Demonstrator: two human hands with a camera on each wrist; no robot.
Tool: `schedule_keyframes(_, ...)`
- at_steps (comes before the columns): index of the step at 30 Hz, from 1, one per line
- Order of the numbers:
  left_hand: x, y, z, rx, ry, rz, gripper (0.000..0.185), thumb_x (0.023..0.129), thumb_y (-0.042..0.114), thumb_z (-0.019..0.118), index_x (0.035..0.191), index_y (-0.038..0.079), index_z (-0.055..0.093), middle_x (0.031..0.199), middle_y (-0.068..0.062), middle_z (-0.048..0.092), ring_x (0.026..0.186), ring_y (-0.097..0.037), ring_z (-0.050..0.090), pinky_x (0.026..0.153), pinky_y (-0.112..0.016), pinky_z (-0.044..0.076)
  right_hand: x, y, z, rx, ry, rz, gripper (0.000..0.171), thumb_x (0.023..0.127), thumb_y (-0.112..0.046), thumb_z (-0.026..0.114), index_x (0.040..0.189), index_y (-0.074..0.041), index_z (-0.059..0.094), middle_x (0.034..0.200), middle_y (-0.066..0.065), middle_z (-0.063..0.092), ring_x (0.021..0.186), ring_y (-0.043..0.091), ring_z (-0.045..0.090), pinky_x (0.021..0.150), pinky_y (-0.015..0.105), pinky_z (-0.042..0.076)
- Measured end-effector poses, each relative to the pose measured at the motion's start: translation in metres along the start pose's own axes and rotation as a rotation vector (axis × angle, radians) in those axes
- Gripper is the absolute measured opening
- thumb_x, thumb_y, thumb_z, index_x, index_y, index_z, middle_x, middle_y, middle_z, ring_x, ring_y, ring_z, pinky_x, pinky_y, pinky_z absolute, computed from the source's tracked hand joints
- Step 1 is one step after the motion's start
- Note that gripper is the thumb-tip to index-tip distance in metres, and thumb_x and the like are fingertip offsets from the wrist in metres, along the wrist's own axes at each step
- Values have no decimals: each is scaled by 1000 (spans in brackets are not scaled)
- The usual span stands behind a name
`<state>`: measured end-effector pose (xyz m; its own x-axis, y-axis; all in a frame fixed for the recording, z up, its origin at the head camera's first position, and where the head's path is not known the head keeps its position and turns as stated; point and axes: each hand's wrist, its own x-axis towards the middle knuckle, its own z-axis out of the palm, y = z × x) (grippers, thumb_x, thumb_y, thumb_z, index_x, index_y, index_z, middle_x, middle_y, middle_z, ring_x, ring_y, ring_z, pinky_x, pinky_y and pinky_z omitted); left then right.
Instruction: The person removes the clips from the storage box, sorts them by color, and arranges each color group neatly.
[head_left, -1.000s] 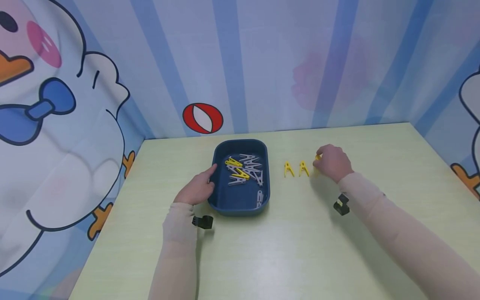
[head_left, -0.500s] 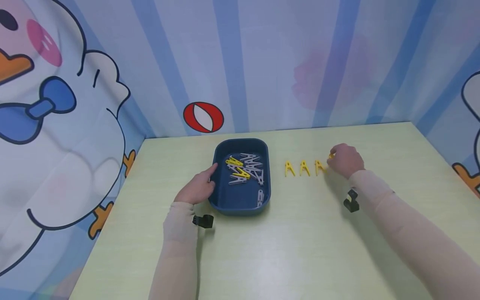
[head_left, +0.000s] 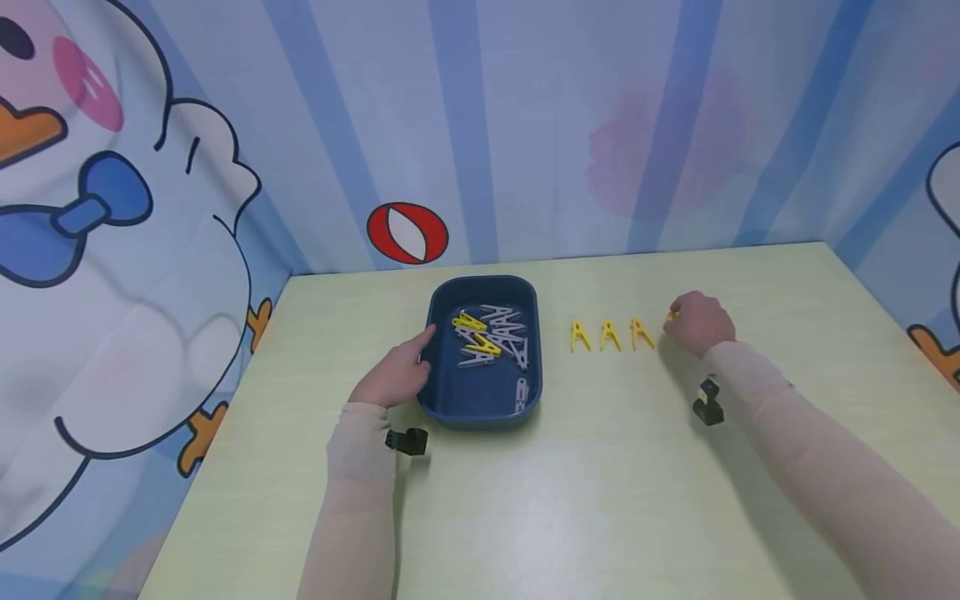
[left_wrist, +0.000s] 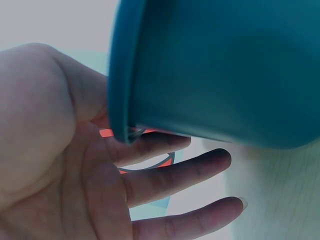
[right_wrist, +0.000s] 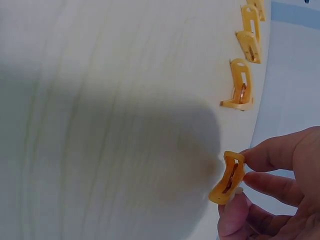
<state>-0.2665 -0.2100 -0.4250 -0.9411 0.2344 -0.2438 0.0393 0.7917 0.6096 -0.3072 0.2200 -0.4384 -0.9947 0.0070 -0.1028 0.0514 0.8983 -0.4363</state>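
Between thumb and fingers my right hand [head_left: 699, 323] pinches a yellow clothespin [right_wrist: 219, 195]; in the head view the hand hides most of it. To its left, three yellow clothespins, the nearest one [head_left: 641, 333] among them, form a row on the table. My left hand [head_left: 392, 375] touches the left rim of a dark blue tray [head_left: 480, 422] with index finger and thumb. Its other fingers extend loosely beside the wall in the left wrist view. Inside the tray lie several pale grey-purple clothespins [head_left: 476, 362] and a couple of yellow clothespins [head_left: 469, 322].
The light wooden table [head_left: 480, 508] carries the tray left of the row. Behind it rises a striped blue backdrop [head_left: 555, 125] with a printed red ball [head_left: 386, 237]. A large printed bird [head_left: 150, 333] covers the left side.
My right hand has moved to the right along the row, letting go of the third clothespin, which now stands in line. It holds another yellow one. The left hand stays at the tray.
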Motion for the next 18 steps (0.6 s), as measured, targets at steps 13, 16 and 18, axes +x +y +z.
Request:
schedule_keyframes(13,0,0,0,6,1,7,59,103,13,38,159,8,19,160,-13,27,143,-28,31,114,-48,28,3,5,6,7,-18,19,44,90,-9,52,124,18,55,121,37,57,102,48,59,87,58,49)
schedule_keyframes(16,0,0,0,4,2,2,59,103,13,38,159,8,19,160,-13,27,144,-28,29,115,-47,27,3,4,7,7,-22,24,44,90,-9,52,125,18,55,121,37,57,102,48,59,87,58,49)
schedule_keyframes(18,0,0,0,3,4,-1,59,103,13,39,159,9,20,160,-12,27,145,-29,28,115,-47,27,3,4,8,10,-20,26,44,90,-9,53,125,18,54,121,37,57,102,48,59,87,58,48)
